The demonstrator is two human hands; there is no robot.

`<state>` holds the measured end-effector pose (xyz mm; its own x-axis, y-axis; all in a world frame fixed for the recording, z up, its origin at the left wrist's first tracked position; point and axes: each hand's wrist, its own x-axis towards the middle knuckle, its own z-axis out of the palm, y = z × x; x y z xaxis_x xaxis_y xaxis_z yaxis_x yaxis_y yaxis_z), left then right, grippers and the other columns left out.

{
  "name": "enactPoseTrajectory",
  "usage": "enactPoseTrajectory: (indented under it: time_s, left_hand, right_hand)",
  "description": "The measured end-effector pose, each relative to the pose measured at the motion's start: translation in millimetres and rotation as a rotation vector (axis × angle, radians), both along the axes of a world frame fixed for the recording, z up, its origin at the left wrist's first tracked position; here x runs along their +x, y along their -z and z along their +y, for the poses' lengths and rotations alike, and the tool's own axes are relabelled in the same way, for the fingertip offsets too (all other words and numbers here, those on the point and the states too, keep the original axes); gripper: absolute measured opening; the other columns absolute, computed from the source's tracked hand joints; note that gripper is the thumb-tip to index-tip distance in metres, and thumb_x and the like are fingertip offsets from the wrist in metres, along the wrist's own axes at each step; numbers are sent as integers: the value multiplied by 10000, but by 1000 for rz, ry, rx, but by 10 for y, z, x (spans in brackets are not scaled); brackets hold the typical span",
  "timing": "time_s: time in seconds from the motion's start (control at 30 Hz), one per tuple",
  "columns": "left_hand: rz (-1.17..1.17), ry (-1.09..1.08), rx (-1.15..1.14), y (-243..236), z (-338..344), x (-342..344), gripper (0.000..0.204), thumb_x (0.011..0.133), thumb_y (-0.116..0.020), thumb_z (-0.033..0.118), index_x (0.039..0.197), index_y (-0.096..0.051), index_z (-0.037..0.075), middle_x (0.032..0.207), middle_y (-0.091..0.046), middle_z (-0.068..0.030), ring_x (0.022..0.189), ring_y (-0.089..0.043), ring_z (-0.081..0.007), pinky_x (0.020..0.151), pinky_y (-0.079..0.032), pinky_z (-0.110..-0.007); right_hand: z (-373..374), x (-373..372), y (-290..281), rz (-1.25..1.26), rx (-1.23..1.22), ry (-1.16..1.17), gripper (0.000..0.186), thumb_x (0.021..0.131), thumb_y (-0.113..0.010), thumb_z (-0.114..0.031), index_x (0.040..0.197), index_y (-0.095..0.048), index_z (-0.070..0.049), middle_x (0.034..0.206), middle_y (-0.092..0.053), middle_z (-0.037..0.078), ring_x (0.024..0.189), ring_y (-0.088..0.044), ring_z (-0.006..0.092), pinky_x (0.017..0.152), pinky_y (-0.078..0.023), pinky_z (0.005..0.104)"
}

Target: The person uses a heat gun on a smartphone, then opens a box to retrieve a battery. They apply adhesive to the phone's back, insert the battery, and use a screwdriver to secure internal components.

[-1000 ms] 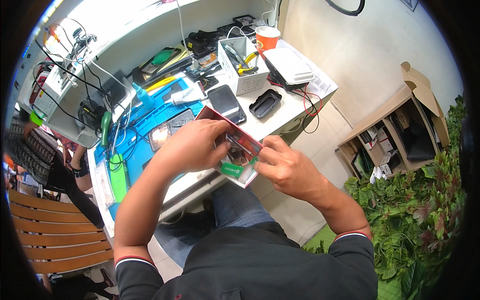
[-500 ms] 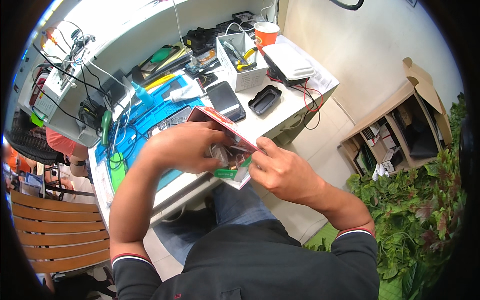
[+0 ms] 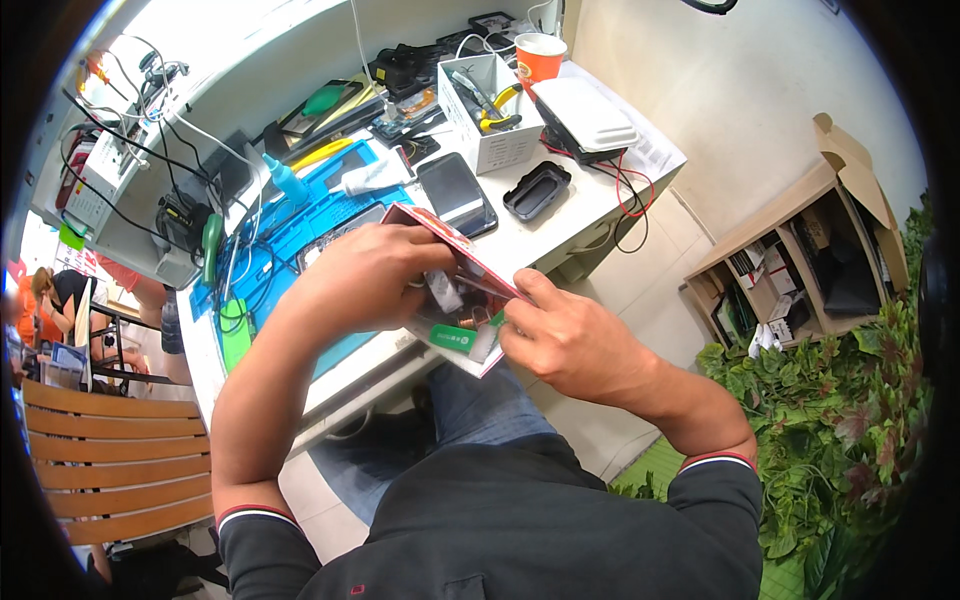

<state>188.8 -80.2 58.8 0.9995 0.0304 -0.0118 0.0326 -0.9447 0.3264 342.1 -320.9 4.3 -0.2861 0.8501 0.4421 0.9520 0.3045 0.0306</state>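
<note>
A red-and-white box (image 3: 457, 238) is tilted over the desk's front edge, its inside facing me. My right hand (image 3: 560, 328) grips its right side, thumb on the upper edge. Reaching into the box from the left, my left hand (image 3: 375, 270) has its fingers bent and closed, with the fingertips hidden. Beside those fingertips lies a clear plastic piece (image 3: 446, 292); whether they pinch it is unclear. A green card or label (image 3: 453, 338) shows at the near side of the box, among small loose parts that are hard to make out.
On the white desk are a blue mat (image 3: 335, 190), a dark phone (image 3: 455, 192), a black tray (image 3: 537, 191), a white box of pliers (image 3: 500, 145) and an orange cup (image 3: 538, 62). Cables lie left. A wooden chair (image 3: 120, 460) stands left; a carton shelf (image 3: 760, 270) and leafy plants (image 3: 810, 430) right.
My left hand has shifted slightly up inside the box, and its thumb has drawn back. More of the clear plastic and green card shows. My right hand keeps its hold.
</note>
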Motion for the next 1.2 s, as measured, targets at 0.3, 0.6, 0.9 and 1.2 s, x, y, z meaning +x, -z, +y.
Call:
enactPoseTrajectory:
  time_s: [0.3,0.6,0.9,1.2]
  left_hand:
    - [-331,18,-388,-55,213,-38,462,692,-659,-82,1116,-815,16,1133,-832,-159,1079,-810,-325,1028,-614,-397]
    - [-304,-117,-727,-26,302,-76,419,737,-681,-79,1128,-815,-11,1157,-839,-126,1114,-795,-211,1052,-597,-366]
    - [-219,53,-261,-4,154,35,420,759,-702,-31,1148,-831,61,1138,-825,-166,1062,-793,-371,971,-630,-440]
    - [-195,-56,2,79,1,127,390,769,-761,39,1148,-833,98,1105,-817,-132,1036,-782,-369,916,-638,-477]
  right_hand:
    - [-3,-26,30,53,-33,52,73,829,-728,-70,853,-715,-3,971,-640,126,1230,-662,399,953,-651,412]
    - [-28,-30,92,74,-17,66,119,824,-725,-65,911,-746,14,1003,-642,131,1257,-647,406,991,-641,422]
    - [-33,-40,59,94,-23,72,151,828,-726,-70,943,-742,26,1010,-643,139,1262,-647,412,969,-650,430]
    - [-17,-28,93,106,-38,78,125,830,-732,-67,923,-730,17,1023,-655,141,1241,-660,415,933,-661,426]
